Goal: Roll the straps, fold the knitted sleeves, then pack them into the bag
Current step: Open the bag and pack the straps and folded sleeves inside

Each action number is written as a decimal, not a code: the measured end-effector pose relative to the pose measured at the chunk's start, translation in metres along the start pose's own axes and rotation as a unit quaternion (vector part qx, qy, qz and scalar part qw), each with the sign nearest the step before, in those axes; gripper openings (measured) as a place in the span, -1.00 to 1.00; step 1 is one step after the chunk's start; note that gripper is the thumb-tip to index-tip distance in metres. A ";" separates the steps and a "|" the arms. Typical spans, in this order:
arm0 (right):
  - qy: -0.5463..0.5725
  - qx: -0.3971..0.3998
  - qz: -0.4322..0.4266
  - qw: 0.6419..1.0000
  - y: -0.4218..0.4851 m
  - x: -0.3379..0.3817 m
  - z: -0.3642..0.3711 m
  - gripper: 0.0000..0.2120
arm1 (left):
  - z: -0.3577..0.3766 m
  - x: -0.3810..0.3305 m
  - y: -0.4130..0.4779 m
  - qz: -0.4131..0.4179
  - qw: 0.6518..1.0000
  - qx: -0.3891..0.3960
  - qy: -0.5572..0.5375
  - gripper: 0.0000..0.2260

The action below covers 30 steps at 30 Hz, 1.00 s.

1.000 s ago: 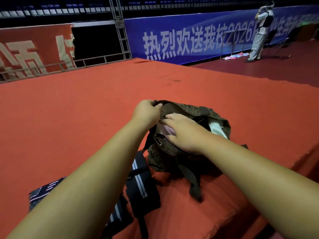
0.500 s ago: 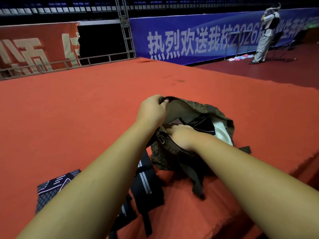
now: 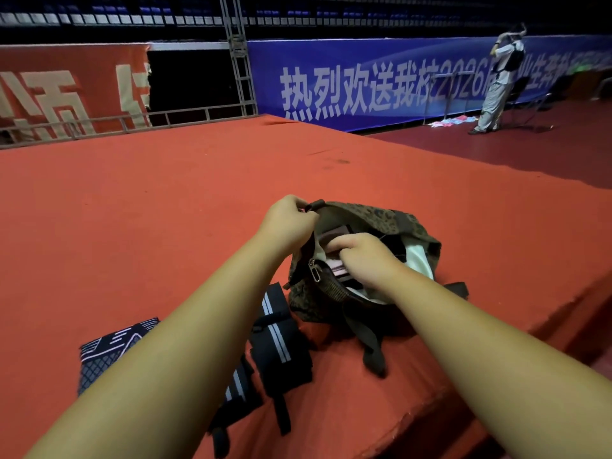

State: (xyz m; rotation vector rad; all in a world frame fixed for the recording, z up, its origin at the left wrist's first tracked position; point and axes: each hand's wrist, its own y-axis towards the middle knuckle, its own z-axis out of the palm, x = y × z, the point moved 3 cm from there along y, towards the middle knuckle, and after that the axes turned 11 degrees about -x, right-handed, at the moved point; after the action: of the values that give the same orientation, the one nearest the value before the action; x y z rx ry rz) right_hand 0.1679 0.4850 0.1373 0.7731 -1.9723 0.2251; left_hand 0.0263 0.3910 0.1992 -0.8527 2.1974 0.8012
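— How will this lot handle?

— Everything is soft and probably light. The bag [image 3: 397, 223], near the right edge of the platform [image 3: 165, 210], sags, so its mouth needs holding open. The left hand [image 3: 288, 220] pinches its far rim. The right hand [image 3: 364, 256] is inside the mouth with its fingers curled; I cannot tell whether it grips anything.

— And what is still outside?

— I count two rolled straps. One strap [image 3: 281, 339] is just beside the bag, and the second strap [image 3: 236, 385] lies nearer the front edge. Take each round the middle so it doesn't uncoil. One folded knitted sleeve [image 3: 106, 352] lies to their left. It looks limp, so pinch it across the fold.
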 end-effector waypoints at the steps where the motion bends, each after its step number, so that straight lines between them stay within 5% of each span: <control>1: 0.031 -0.048 0.015 0.998 -0.009 0.002 -0.004 -0.49 | -0.006 0.004 -0.003 -0.010 1.000 0.003 -0.018 -0.74; 4: 0.096 -0.157 0.031 0.982 -0.031 0.016 -0.009 -0.56 | -0.026 0.012 -0.016 -0.046 0.995 0.014 -0.088 -0.63; 7: 0.112 -0.184 -0.005 0.976 -0.054 0.045 -0.001 -0.63 | -0.054 0.026 -0.029 -0.058 0.994 0.008 -0.090 -0.82; 11: 0.142 -0.103 -0.033 0.984 -0.085 0.090 0.030 -0.64 | -0.105 0.065 -0.047 -0.090 0.993 -0.020 -0.079 -0.84; 17: 0.202 0.095 0.055 0.973 -0.125 0.121 0.133 -0.72 | -0.193 0.161 -0.090 -0.155 0.980 -0.113 0.048 -0.80; 22: 0.095 0.171 0.063 0.979 -0.149 0.120 0.210 -0.84 | -0.237 0.231 -0.142 -0.254 0.935 -0.154 0.192 -0.77; 25: -0.041 0.158 -0.008 0.987 -0.159 0.131 0.231 -0.75 | -0.224 0.263 -0.168 -0.330 0.931 -0.084 0.132 -0.66; 30: -0.084 0.152 0.045 0.984 -0.168 0.130 0.258 -0.73 | -0.202 0.300 -0.191 -0.393 0.913 -0.106 -0.030 -0.50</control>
State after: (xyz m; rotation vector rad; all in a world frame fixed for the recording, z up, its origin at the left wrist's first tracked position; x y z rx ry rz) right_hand 0.0388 0.1805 0.0880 0.9215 -2.1643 0.5397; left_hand -0.0765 0.0263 0.0442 -1.6410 1.5009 0.6349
